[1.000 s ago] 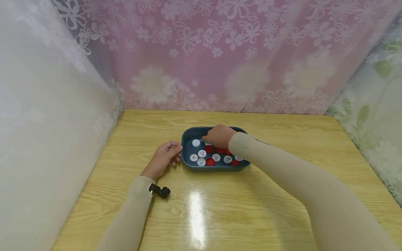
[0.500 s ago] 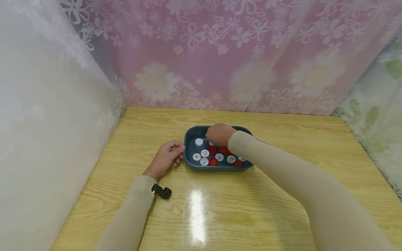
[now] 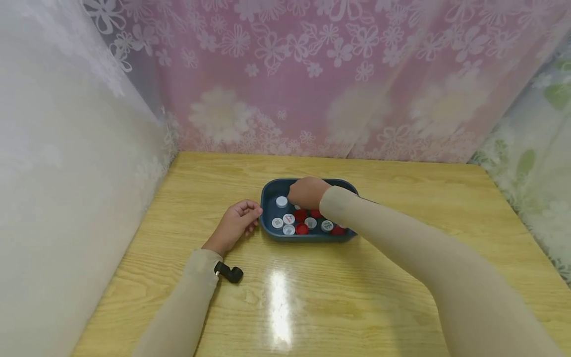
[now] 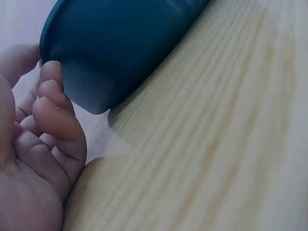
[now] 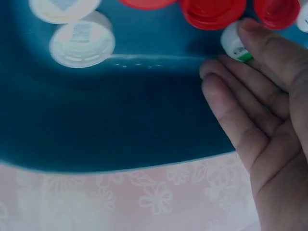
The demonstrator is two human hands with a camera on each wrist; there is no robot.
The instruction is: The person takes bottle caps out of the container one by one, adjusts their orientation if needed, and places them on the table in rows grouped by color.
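Note:
A dark blue tray (image 3: 308,238) with rounded corners holds several red and white bottle caps. At its left end my left hand (image 3: 236,223) pinches the rim between thumb and index finger, the other fingers curled below. My right hand (image 3: 308,192) reaches inside, near the far wall. In the right wrist view its thumb and fingers close around a small white cap (image 5: 234,45) with a green mark, which the hand hides in the head view. Red caps (image 5: 214,12) lie right beside it, and a lone white cap (image 3: 281,202) lies to the left.
The tray stands on a wood-grain table (image 3: 250,307). Behind it hangs a pink flowered curtain (image 3: 285,89), with a pale curtain (image 3: 80,148) along the left. More caps, such as a red cap (image 3: 302,228), line the tray's near side.
The right hand has stayed over the far part of the tray, its fingers dipping slightly out of head view. The left hand keeps its place; the whole head view shifted slightly.

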